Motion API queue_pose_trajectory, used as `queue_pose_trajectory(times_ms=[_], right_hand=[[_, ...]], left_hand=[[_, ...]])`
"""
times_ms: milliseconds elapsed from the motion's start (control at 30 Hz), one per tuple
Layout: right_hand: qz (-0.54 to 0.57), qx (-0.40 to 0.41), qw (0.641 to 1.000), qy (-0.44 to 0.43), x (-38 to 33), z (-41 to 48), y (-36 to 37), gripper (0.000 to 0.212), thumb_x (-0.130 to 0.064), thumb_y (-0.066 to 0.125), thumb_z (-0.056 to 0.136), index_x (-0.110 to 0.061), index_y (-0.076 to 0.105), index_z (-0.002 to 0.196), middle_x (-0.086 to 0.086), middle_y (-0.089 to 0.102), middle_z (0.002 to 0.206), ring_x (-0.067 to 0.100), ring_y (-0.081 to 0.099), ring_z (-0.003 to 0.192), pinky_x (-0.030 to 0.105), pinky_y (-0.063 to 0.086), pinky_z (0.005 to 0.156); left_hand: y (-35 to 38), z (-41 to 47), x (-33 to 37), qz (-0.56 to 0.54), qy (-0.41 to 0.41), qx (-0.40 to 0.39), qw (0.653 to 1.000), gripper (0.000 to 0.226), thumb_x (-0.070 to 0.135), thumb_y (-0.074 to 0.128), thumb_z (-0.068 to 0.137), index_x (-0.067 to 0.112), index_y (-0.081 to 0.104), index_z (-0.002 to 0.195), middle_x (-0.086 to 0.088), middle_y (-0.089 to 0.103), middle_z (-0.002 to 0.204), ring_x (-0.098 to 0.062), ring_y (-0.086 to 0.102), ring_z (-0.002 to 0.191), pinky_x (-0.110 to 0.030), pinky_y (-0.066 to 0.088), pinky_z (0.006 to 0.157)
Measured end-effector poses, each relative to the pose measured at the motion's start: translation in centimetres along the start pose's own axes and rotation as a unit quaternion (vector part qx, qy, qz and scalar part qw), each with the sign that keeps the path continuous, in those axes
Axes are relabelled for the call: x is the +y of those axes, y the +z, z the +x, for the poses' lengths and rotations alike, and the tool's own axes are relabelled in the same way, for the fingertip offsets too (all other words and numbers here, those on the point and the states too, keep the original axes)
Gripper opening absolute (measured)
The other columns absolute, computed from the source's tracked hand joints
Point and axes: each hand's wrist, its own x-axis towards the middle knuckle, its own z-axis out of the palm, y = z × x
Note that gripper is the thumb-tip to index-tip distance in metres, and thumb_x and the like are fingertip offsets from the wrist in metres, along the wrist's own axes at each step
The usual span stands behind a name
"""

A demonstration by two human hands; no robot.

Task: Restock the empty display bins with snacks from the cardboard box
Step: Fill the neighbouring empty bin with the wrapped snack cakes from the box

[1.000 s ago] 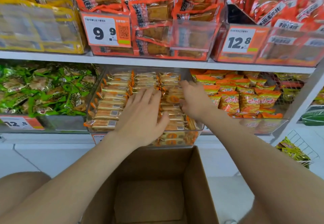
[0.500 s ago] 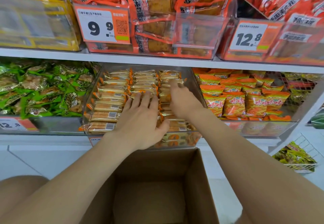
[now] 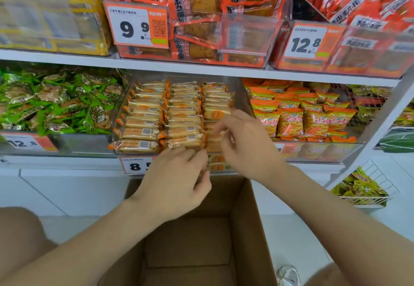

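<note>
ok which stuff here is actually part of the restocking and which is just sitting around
In the job:
- left hand
- right hand
- clear middle bin
- orange-ended snack packs
- cardboard box, no snacks visible inside

Just nearby:
- green packs
- orange bags
- red packs
- 9.9 price tag

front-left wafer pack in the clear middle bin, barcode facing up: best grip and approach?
Pinch the front-left wafer pack across its short width, at mid-length, coming from above and the front. It lies flat, long axis left-right, tight against the pack behind, so its ends and back offer little room. The crimped orange left end is a fallback tab. The left hand is nearest, by my judgement.
</note>
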Motion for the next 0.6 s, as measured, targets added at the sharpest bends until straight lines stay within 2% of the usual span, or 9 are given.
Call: queue_pose_trajectory(times_ms=[33, 100, 167, 233, 333, 400, 500, 533, 600], right_hand=[[0.039, -0.033, 0.999, -0.006, -1.2, -1.6, -0.4, 0.022, -0.009, 0.056, 0.087, -0.018, 0.072, 0.098, -0.006, 0.063, 0.092, 0.007, 0.058, 0.080, 0.020, 0.046, 0.071], [0.070, -0.157, 0.985, 0.026, -2.6, -5.2, 0.7, 0.020, -0.011, 0.057, 0.089, -0.021, 0.074, 0.095, -0.012, 0.066, 0.083, 0.002, 0.058, 0.073, 0.019, 0.047, 0.068], [0.044, -0.303, 0.949, 0.071, -3.1, -8.9, 3.8, 0.021, -0.017, 0.056, 0.094, -0.025, 0.074, 0.103, -0.012, 0.069, 0.089, 0.003, 0.061, 0.080, 0.026, 0.055, 0.075], [-0.002, -0.420, 0.903, 0.091, -3.0, -12.3, 7.6, 0.023, -0.020, 0.056, 0.096, -0.025, 0.071, 0.112, -0.004, 0.071, 0.102, 0.014, 0.065, 0.094, 0.038, 0.060, 0.085], [-0.035, -0.570, 0.814, 0.108, -2.3, -16.2, 12.5, 0.030, -0.015, 0.059, 0.096, -0.018, 0.066, 0.125, 0.005, 0.067, 0.115, 0.025, 0.063, 0.109, 0.044, 0.059, 0.092], [-0.030, -0.636, 0.761, 0.124, -1.2, -17.9, 15.6, 0.039, -0.013, 0.061, 0.097, -0.016, 0.062, 0.135, 0.009, 0.063, 0.125, 0.028, 0.062, 0.111, 0.044, 0.059, 0.094], [-0.008, -0.668, 0.724, 0.171, -0.3, -20.0, 18.4, 0.036, -0.015, 0.065, 0.097, -0.009, 0.061, 0.133, 0.013, 0.063, 0.125, 0.029, 0.067, 0.104, 0.042, 0.061, 0.091], [0.003, -0.674, 0.716, 0.185, -0.1, -20.6, 19.5, 0.035, -0.017, 0.067, 0.098, -0.009, 0.061, 0.132, 0.013, 0.064, 0.123, 0.028, 0.067, 0.104, 0.041, 0.061, 0.090], [0.022, -0.689, 0.693, 0.211, -0.2, -22.0, 21.7, 0.040, -0.020, 0.069, 0.098, -0.010, 0.058, 0.135, 0.012, 0.063, 0.125, 0.027, 0.065, 0.107, 0.039, 0.059, 0.090]], left_hand=[[0.8, -1.2, 0.2, -0.017, -0.021, -0.069, 0.997, 0.018, 0.046, 0.052, 0.098, 0.031, 0.051, 0.089, 0.016, 0.054, 0.081, -0.005, 0.051, 0.074, -0.027, 0.043, 0.068], [3.1, -3.6, 0.5, -0.039, -0.070, -0.229, 0.970, 0.020, 0.050, 0.048, 0.100, 0.032, 0.051, 0.090, 0.012, 0.058, 0.084, -0.008, 0.058, 0.076, -0.032, 0.054, 0.071], [5.9, -5.8, 0.6, -0.024, -0.085, -0.365, 0.927, 0.019, 0.047, 0.051, 0.101, 0.030, 0.057, 0.099, 0.008, 0.062, 0.093, -0.016, 0.063, 0.086, -0.038, 0.057, 0.077], [8.9, -8.0, 0.7, -0.016, -0.078, -0.464, 0.882, 0.020, 0.044, 0.058, 0.100, 0.026, 0.062, 0.108, 0.004, 0.064, 0.100, -0.021, 0.064, 0.092, -0.037, 0.052, 0.073], [14.1, -11.8, 0.4, -0.018, -0.056, -0.551, 0.833, 0.022, 0.034, 0.064, 0.099, 0.021, 0.066, 0.117, -0.002, 0.067, 0.109, -0.024, 0.066, 0.095, -0.039, 0.057, 0.076], [18.0, -14.2, 0.2, -0.031, -0.061, -0.596, 0.800, 0.025, 0.019, 0.065, 0.099, 0.014, 0.066, 0.123, -0.008, 0.066, 0.117, -0.025, 0.066, 0.094, -0.038, 0.059, 0.079], [21.5, -16.3, 0.5, -0.058, -0.092, -0.641, 0.759, 0.038, 0.010, 0.066, 0.099, 0.011, 0.059, 0.137, -0.012, 0.060, 0.128, -0.024, 0.061, 0.096, -0.035, 0.053, 0.077], [22.8, -16.9, 0.5, -0.070, -0.099, -0.659, 0.743, 0.046, 0.013, 0.070, 0.098, 0.012, 0.055, 0.141, -0.011, 0.059, 0.131, -0.025, 0.062, 0.103, -0.034, 0.053, 0.079], [25.2, -18.4, 0.3, -0.088, -0.115, -0.682, 0.717, 0.067, 0.017, 0.078, 0.092, 0.016, 0.046, 0.151, -0.009, 0.053, 0.145, -0.029, 0.060, 0.122, -0.037, 0.055, 0.091]])
